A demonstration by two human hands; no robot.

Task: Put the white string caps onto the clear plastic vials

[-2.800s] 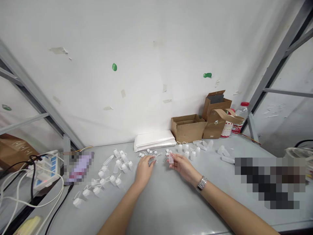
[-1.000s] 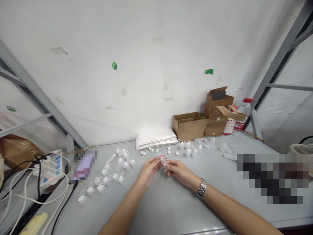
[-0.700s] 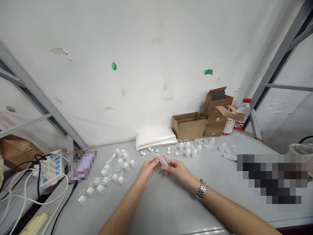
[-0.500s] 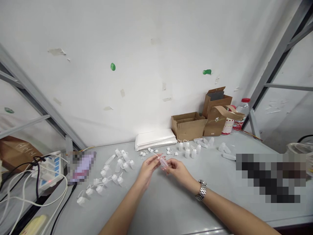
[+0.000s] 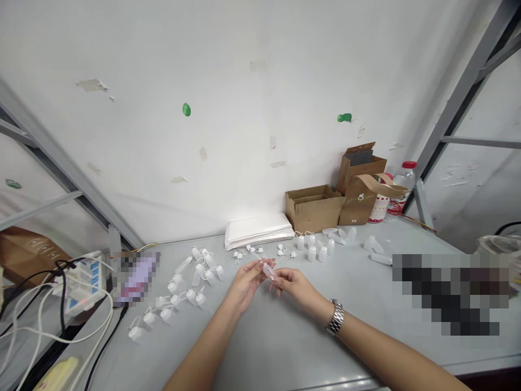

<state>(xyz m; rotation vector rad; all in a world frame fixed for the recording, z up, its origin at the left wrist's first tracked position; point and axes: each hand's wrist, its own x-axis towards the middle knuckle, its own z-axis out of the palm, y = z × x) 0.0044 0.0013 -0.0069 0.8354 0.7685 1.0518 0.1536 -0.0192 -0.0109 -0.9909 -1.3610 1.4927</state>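
Both hands meet over the middle of the grey table. My left hand is closed on the upper end of a small translucent bottle. The fingers of my right hand pinch the bottle's lower end; a metal watch is on that wrist. The bottle is tilted. Behind the hands lie small white caps with loops. To their right stand several small white bottles. Capped bottles with strings lie in a spread group left of my left hand.
White sheets lie stacked against the wall, beside an open cardboard box and a brown paper bag. Loose clear bottles lie to the right. At the left are a power strip, cables and a purple, partly pixelated item.
The small bottle and the fingers around it have shifted slightly left. Both hands still hold it. The camera view has moved a little.
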